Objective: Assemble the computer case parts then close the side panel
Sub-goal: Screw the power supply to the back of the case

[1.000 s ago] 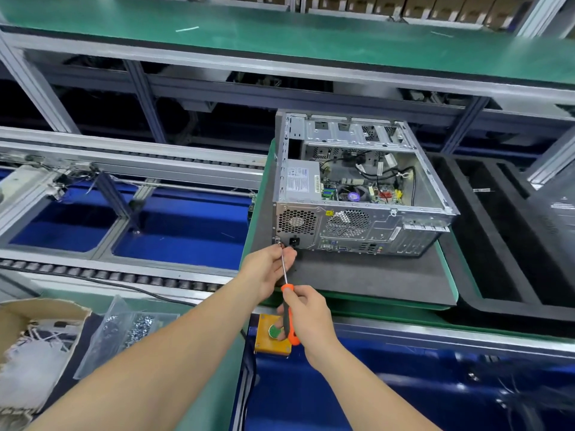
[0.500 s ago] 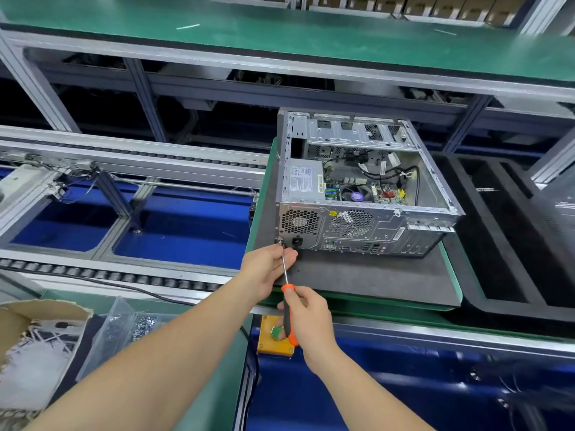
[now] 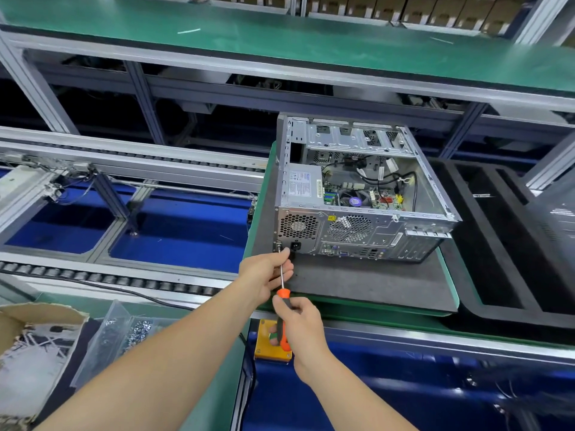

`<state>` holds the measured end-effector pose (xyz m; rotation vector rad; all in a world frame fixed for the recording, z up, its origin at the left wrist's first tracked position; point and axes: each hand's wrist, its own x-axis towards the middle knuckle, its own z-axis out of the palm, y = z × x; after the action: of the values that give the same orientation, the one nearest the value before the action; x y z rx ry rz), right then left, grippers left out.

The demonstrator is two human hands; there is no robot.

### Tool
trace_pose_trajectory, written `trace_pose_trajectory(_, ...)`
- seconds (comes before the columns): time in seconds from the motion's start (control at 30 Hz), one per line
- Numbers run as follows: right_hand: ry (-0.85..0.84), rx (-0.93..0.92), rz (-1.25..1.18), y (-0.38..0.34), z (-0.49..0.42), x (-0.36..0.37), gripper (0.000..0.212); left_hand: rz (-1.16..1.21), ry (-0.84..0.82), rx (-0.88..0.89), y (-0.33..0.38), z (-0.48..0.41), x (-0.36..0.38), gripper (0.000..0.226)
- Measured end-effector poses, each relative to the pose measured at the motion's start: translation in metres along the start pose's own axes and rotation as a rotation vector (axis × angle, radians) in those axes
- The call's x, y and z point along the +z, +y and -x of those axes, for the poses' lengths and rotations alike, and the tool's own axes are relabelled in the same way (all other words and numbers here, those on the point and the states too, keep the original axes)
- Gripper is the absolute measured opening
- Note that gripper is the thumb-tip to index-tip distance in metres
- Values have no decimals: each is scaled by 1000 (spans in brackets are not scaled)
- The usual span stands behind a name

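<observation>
Steadying the tip at a rear corner of the computer case point(image 3: 382, 236), open side up on the mat point(image 3: 373, 284), your left grip point(image 3: 267, 275) pinches the screwdriver point(image 3: 283, 294) shaft; your right grip point(image 3: 303, 326) wraps its handle to turn.

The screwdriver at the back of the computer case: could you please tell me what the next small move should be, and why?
Probably turn the handle with the right grip while the left grip steadies the shaft. The tip of the screwdriver sits at the bottom left corner of the back panel of the computer case, and both grips are on the tool.
</observation>
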<state>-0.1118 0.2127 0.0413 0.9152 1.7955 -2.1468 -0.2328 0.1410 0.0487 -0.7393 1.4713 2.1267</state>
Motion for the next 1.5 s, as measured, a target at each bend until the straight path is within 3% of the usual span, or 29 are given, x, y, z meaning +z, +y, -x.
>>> trace_pose_trajectory(0.2,-3,43,-80,-1,-2,-1,33,-101,-209,-67,10,3,-14,22)
trace_pose_trajectory(0.4,34,22,-27,-1,1,0,38,-152,-76,28,7,0,-15,24)
trace_pose_trajectory(0.57,40,-14,-39,-3,-3,3,25,-260,48,144,3,-5,-10,32)
trace_pose_trajectory(0.77,-10,42,-50,-9,-1,1,34,-231,-163,-24,11,2,-13,17)
trace_pose_trajectory(1.07,11,32,-16,-8,-3,-4,30,-234,-30,91,3,3,-13,17)
trace_pose_trajectory(1.23,-75,138,-162,-13,-1,1,48,-259,39,142,6,6,-9,26)
trace_pose_trajectory(1.5,-41,129,-147,-16,1,0,35,-286,89,135,3,0,-7,29)
